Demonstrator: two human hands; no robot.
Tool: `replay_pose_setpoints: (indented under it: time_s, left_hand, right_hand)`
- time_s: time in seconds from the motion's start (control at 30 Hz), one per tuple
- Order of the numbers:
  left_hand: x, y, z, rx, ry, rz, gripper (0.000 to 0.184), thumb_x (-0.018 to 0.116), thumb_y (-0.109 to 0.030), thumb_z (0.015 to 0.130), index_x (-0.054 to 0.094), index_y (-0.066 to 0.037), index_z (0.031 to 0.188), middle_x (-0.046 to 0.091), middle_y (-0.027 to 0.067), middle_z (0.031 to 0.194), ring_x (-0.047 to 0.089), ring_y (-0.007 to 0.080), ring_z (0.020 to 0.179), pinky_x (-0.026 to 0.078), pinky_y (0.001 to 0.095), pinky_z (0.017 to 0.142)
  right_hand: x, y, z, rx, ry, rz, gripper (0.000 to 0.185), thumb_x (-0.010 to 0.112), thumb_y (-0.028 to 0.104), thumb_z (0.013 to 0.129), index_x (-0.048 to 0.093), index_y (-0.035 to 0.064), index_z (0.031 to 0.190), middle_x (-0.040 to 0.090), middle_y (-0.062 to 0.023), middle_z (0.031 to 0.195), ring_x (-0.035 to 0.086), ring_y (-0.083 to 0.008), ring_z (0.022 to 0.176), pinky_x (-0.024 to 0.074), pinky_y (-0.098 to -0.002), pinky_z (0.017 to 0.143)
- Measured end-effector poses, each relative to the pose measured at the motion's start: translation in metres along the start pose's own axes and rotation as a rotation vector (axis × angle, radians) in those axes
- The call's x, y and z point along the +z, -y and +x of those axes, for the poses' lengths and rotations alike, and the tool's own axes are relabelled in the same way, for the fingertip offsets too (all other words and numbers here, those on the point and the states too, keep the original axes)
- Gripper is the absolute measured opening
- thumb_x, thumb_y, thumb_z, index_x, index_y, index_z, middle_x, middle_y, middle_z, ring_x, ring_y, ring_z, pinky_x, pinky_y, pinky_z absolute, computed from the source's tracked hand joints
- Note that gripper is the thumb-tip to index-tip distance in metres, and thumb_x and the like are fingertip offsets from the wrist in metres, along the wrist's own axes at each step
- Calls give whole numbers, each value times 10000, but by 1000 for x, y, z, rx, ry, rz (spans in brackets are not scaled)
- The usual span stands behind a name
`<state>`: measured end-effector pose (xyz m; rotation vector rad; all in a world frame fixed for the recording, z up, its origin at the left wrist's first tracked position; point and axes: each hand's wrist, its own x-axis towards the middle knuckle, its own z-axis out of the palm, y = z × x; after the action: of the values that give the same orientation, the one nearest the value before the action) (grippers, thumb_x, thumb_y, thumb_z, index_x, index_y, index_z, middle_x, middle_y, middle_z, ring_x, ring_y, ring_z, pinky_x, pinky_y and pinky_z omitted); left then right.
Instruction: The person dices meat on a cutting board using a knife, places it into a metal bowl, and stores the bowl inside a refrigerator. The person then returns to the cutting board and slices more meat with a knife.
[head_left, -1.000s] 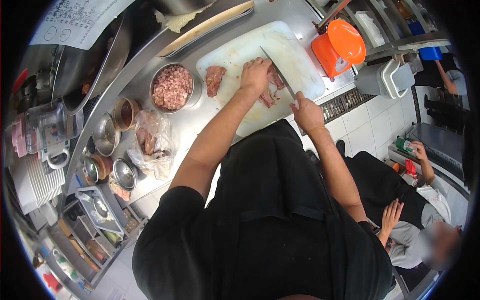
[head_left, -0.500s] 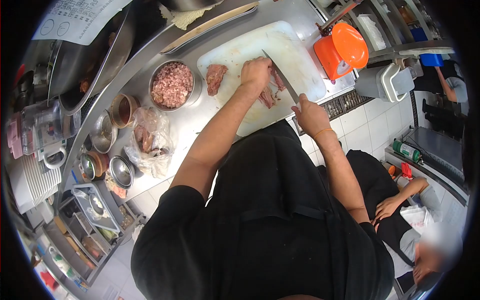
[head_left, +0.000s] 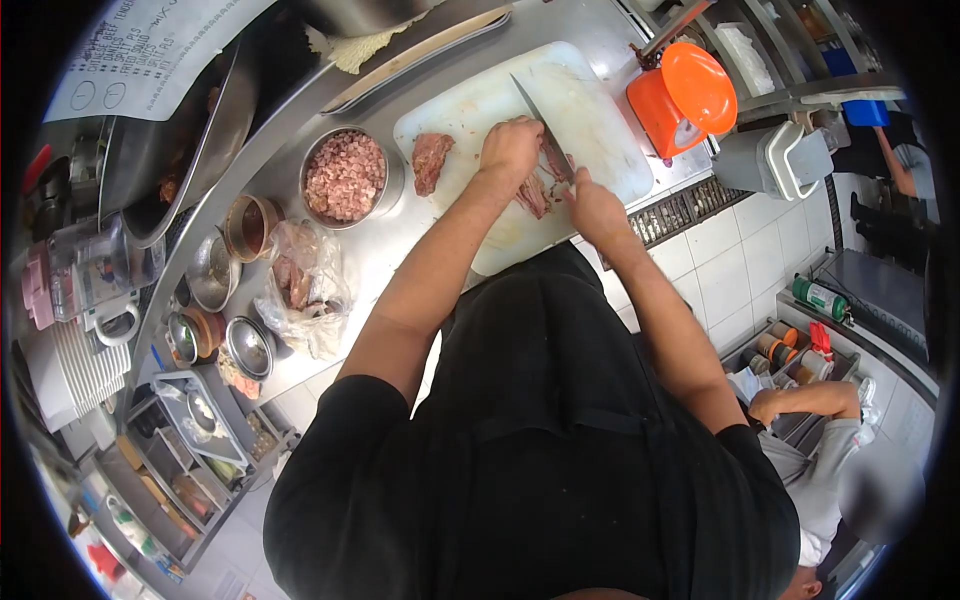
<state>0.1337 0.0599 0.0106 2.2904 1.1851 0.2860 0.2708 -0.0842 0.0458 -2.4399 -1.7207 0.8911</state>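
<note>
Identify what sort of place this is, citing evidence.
Probably a restaurant kitchen: a printed slip resembling a food order, a metal container of diced meat, and an orange scale beside the cutting board.

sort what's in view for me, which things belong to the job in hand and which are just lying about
Part of the job:
knife in the right hand
meat by the left hand
cutting board
separate meat piece
probably the diced meat

Seemingly just lying about:
orange scale
printed slip
grey container
green cylinder
</note>
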Motion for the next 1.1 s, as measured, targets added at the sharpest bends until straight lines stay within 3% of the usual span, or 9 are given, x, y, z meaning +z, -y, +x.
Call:
replay_pose_setpoints:
  time_s: [0.27,0.43,0.57,0.63,0.83,0.93,1.0,1.1]
  left_hand:
    - [-5,5,2,-96,31,-163,160,709,-129,929,764,-122,1079,751,96,1117,717,333,1052,573,453,943]
    - [-1,8,5,-48,-12,-121,134,715,-120,912,746,-96,1040,744,115,1082,714,348,1027,573,465,909]
    - [5,12,2,45,-60,-70,129,700,-104,917,742,-83,1037,737,131,1082,708,360,1016,570,472,901]
    - [2,12,2,42,-37,-90,126,693,-98,924,742,-82,1039,736,131,1092,706,361,1024,570,468,912]
    - [-5,10,-3,-8,-18,-188,104,690,-97,926,739,-84,1016,726,134,1112,693,367,1060,557,472,944]
    - [0,15,0,10,-41,-164,116,683,-81,920,736,-74,1023,728,142,1099,696,371,1051,560,465,938]
    - [4,16,-2,37,-31,-141,128,681,-71,916,734,-64,1032,731,147,1089,700,373,1041,566,458,929]
    - [-2,17,1,64,-11,-118,122,682,-65,915,730,-55,1027,732,147,1086,700,372,1040,567,457,925]
  right_hand:
    - [-72,28,-30,-34,91,-103,345,622,272,1042,553,-21,1211,745,-290,1029,732,-456,1020,575,-536,884]
    - [-33,24,-54,86,143,-51,341,611,259,1043,531,-23,1216,743,-297,1031,735,-467,991,570,-551,890]
    - [10,18,-10,77,22,7,350,612,254,1041,520,-26,1231,742,-300,1039,732,-481,980,568,-553,896]
    - [4,22,11,18,-40,17,361,613,255,1041,523,-31,1242,742,-303,1046,728,-486,992,568,-552,896]
    - [-64,33,-12,-14,112,-28,431,620,252,1032,524,-47,1328,739,-311,1077,716,-485,1058,556,-550,941]
    - [-45,34,-25,43,150,-14,441,622,252,1032,520,-46,1340,739,-308,1093,715,-483,1071,551,-546,956]
    - [-2,25,-11,66,53,41,444,619,270,1038,518,-48,1331,739,-303,1105,716,-480,1064,555,-547,940]
    - [4,30,18,71,30,72,447,628,285,1037,517,-48,1314,741,-296,1091,717,-475,1058,559,-548,925]
